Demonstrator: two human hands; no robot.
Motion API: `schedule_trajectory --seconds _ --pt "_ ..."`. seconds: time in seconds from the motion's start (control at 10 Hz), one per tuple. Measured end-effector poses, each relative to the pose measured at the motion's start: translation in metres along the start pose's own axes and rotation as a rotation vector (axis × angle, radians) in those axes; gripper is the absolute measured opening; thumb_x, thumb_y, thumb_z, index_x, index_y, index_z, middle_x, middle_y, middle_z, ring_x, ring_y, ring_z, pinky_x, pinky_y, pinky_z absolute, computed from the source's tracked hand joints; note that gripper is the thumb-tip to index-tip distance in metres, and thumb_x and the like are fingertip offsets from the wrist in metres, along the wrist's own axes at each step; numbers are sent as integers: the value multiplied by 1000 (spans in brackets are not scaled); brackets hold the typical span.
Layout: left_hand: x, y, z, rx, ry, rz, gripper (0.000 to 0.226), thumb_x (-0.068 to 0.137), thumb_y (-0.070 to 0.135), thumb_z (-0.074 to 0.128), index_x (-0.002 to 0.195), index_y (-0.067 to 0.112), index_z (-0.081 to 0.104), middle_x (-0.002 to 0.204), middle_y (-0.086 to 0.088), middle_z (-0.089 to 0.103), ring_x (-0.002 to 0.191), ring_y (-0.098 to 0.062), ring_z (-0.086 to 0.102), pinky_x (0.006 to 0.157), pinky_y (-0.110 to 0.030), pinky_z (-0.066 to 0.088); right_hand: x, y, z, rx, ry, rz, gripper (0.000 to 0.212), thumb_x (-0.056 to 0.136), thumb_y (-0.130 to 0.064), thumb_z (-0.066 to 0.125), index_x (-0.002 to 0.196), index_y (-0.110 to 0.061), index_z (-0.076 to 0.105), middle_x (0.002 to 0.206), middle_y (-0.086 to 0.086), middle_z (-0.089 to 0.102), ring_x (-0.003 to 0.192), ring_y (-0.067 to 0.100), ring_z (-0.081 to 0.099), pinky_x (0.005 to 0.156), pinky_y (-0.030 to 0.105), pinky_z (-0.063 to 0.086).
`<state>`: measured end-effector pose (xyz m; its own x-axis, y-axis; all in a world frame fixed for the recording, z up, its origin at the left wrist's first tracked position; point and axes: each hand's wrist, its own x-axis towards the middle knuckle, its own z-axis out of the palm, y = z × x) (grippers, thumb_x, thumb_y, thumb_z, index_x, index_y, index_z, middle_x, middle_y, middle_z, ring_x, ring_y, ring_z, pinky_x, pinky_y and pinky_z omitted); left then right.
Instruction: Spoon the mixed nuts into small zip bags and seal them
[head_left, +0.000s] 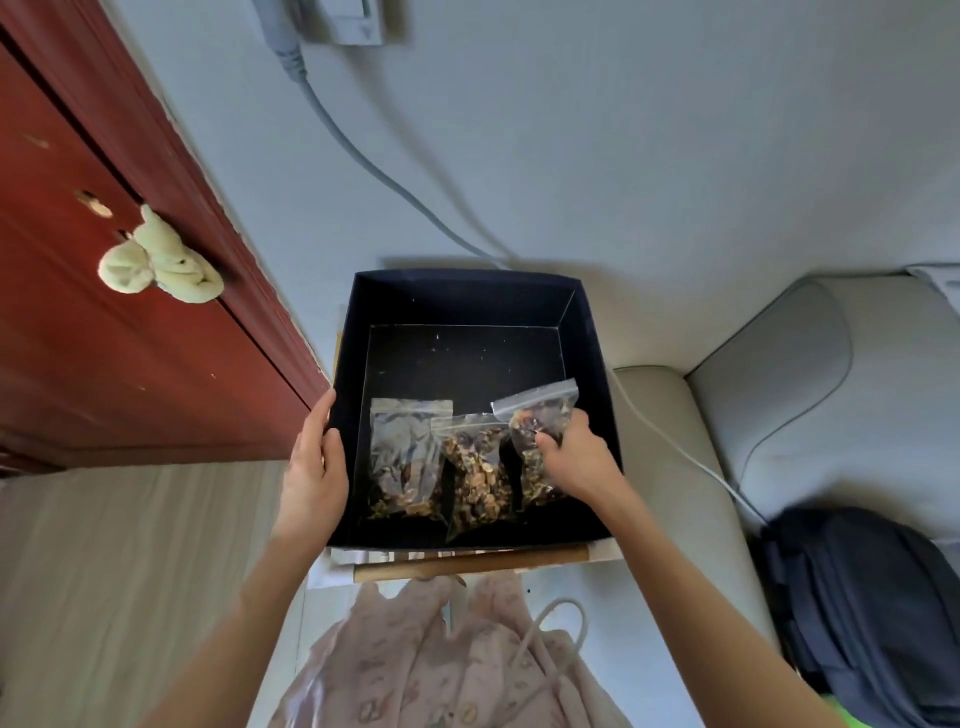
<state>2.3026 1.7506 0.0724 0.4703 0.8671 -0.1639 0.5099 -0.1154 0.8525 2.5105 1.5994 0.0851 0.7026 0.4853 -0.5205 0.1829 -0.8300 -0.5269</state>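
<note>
**Third bag of nuts going into the box**

The left hand (314, 467) grips the left wall of the deep, dark navy cardboard box (592, 338), fingers curled over its rim and thumb outside, steadying it. Inside, a clear zip bag of mixed nuts (408, 467) lies flat at the left. A second filled clear zip bag (475, 475) just beside it overlaps its edge. At the right, the right hand (574, 460) holds a third clear bag of nuts (540, 441), its grip closed around the bag's lower half, the zip strip tilted upward.

No spoon or loose nuts are in view, so filling seems finished. To place this bag well, lower it flat beside the second. Whether its zip is fully pressed shut cannot be told; running a pinch along the strip first would be prudent.
</note>
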Motion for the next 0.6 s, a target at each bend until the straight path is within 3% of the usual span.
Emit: schedule_trajectory --seconds 0.1,0.2,0.3,0.4,0.5,0.6 --pt "-1 4 2 -15 5 -19 43 99 23 29 139 39 30 138 1 47 122 -32 46 101 -46 38 7 3 7 -78 -105 79 48 99 -27 41 138 -5 24 128 20 51 114 35 52 77 31 35" --pt "-1 5 1 -8 21 -24 42 100 22 29 139 36 31 133 -9 51 120 -37 47 99 -51 38 9 5 8 -165 -187 138 49 99 -28 42 139 -4 28 134 20 46 121 34 47 88 34 40" --pt "-2 6 1 0 21 -42 41 99 23 30 137 39 32 127 -19 52 117 -44 46 96 -55 39 7 9 11 -247 -110 97 48 97 -27 48 134 0 37 135 19 42 122 33 46 97 34 39" --pt "0 6 3 22 44 -39 41 99 25 30 136 40 33 125 -21 52 98 -35 58 84 -48 45 3 7 11 -264 -91 68 46 96 -28 50 131 1 38 133 19 44 119 32 48 94 33 40" --pt "0 6 2 20 39 -41 40 99 27 30 136 42 33 126 -19 53 87 -33 58 78 -41 44 -3 -1 0 -314 -132 35 48 96 -34 50 131 -1 41 128 18 52 114 30 53 90 33 43" --pt "1 3 3 -8 53 -54 40 99 26 31 136 41 33 128 -20 50 115 -43 47 94 -52 42 -10 -27 -43 -215 2 -206 44 93 -48 45 128 -22 52 114 -1 66 90 7 58 76 23 44"
